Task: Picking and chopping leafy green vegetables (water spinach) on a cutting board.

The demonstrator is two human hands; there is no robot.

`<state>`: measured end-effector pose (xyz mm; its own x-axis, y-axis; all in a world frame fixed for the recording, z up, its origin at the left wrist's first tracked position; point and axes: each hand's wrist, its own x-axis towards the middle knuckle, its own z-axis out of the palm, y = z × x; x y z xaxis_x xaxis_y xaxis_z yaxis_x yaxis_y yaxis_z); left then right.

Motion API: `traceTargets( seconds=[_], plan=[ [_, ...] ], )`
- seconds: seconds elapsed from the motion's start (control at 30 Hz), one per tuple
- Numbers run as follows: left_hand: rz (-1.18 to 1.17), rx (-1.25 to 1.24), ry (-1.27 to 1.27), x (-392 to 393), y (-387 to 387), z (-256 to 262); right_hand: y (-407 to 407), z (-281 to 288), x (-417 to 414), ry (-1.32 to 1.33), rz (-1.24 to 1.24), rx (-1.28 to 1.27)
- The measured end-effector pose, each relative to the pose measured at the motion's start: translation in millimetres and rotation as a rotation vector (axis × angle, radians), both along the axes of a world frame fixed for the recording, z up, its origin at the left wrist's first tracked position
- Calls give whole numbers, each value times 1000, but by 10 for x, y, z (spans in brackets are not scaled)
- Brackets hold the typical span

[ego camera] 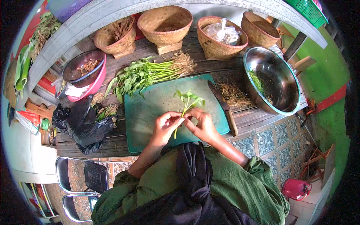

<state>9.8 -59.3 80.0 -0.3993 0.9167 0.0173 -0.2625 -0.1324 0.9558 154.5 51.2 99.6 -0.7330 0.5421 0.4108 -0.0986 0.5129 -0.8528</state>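
Note:
A leafy green stem [186, 101] is pinched between the fingers of my left hand [168, 125] and my right hand [201, 122], which nearly touch. Both are over a green cutting board [146, 121]. Behind the board lies a bunch of leafy greens [143, 73], its roots pointing right. A knife [222, 101] with a wooden handle rests along the board's right edge, beside a pile of cut roots [232, 92]. To the right, a steel bowl [284, 76] holds chopped greens [256, 81].
Woven baskets [166, 24] line the back of the wooden table [104, 146]; one holds a plastic bag [222, 32]. At left are a pink basin [98, 85], a dark colander [71, 70] and a black plastic bag [81, 126] with rooted greens. Chairs [60, 174] stand below left.

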Motion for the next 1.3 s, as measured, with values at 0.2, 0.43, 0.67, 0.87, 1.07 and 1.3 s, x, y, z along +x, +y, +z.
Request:
traceTargets(
  seconds=[0.2, 0.43, 0.67, 0.87, 1.07, 1.3],
  plan=[
    [124, -141, 36, -5, -12, 77, 70, 13, 43, 68, -180, -44],
    [-28, -182, 71, -42, -46, 78, 300, 160, 43, -13, -84, 820],
    [18, -129, 196, -99, -87, 0, 288, 41, -61, -105, -20, 858],
    [77, -131, 151, -137, -96, -8, 228, -341, -296, -189, -5, -56],
    [240, -36, 97, -341, -180, -80, 799, -338, -533, -53, 39, -589],
    [337, 36, -51, -321, -180, -139, 1182, -18, -887, -51, -177, 576]
  ],
)
